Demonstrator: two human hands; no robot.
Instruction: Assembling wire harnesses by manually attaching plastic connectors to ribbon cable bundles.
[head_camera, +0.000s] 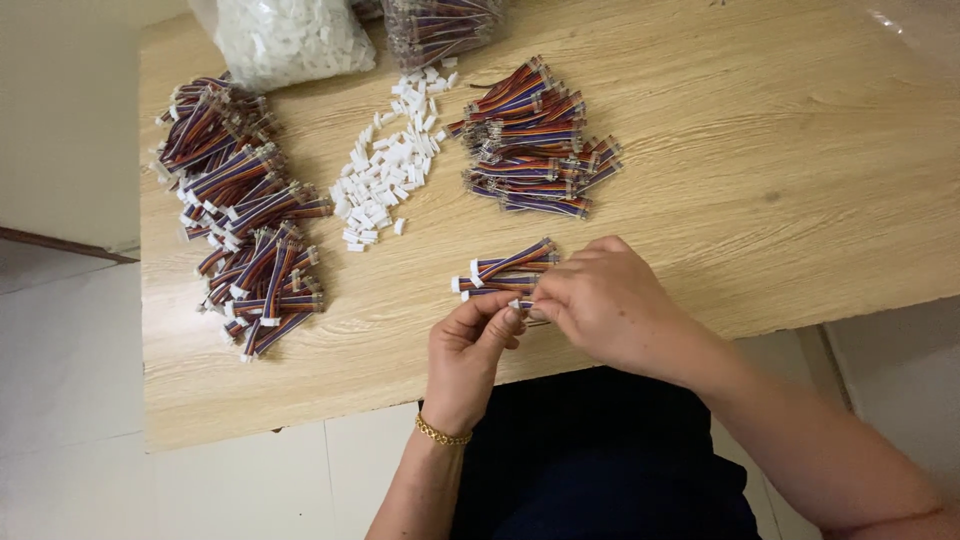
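From the head camera, the left hand (468, 350) and the right hand (598, 305) meet at the near edge of the wooden tabletop (760, 160), their fingers (505, 322) pinched together on a short multicoloured wire harness (522, 303) with a small white end — both hands closed on it. Just beyond the hands lies a small bunch of finished harnesses (505, 270). Farther back sit a larger wire pile (535, 140), a scatter of white plastic connectors (390, 165), and — well to the left — another harness heap (245, 215). Two clear bags (290, 35) rest at the far edge.
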